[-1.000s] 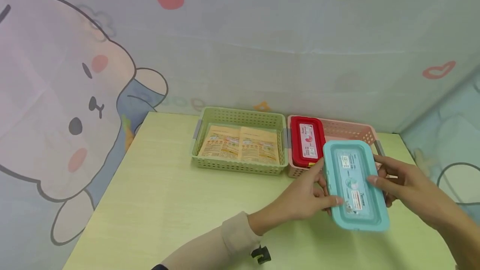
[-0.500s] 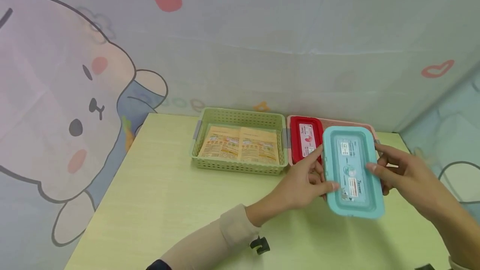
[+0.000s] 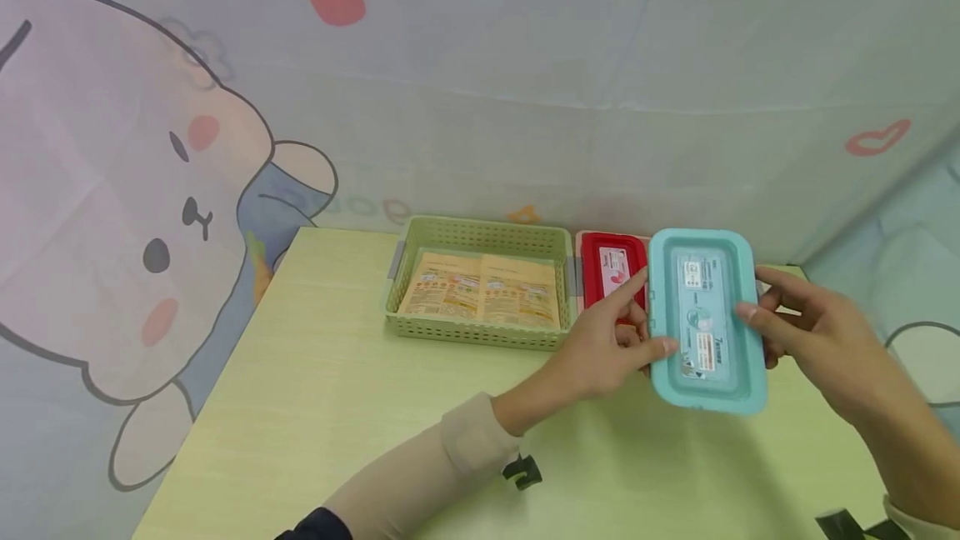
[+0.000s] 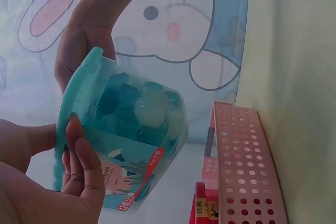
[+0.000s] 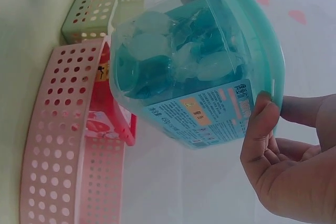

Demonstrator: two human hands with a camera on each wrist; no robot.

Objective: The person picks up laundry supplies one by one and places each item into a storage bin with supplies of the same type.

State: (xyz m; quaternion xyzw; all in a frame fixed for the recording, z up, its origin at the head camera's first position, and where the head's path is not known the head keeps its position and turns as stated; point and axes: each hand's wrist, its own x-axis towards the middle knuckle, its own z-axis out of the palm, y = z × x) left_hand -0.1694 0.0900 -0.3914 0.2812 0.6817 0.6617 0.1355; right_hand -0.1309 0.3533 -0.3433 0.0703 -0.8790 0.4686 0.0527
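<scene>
Between both hands a clear plastic tub of laundry pods with a teal lid (image 3: 705,319) is held up off the table, lid tilted toward the head camera. My left hand (image 3: 603,344) grips its left edge, thumb on the lid's rim. At the opposite edge my right hand (image 3: 813,336) grips it, thumb on top and fingers beneath. Teal and whitish pods (image 5: 184,51) show through the wall in the right wrist view. Behind the tub stands a pink basket (image 4: 244,161), partly hidden, with a red-lidded box (image 3: 612,265) in its left part.
A green basket (image 3: 480,340) holding two flat tan packets (image 3: 480,286) stands left of the pink one, their ends meeting. Both sit along the back of the pale green table (image 3: 337,373). A printed cloth (image 3: 487,65) hangs behind.
Both hands have raised the teal-lidded tub and brought it farther back, so it now covers most of the pink basket in the head view. Their grip stays the same.
</scene>
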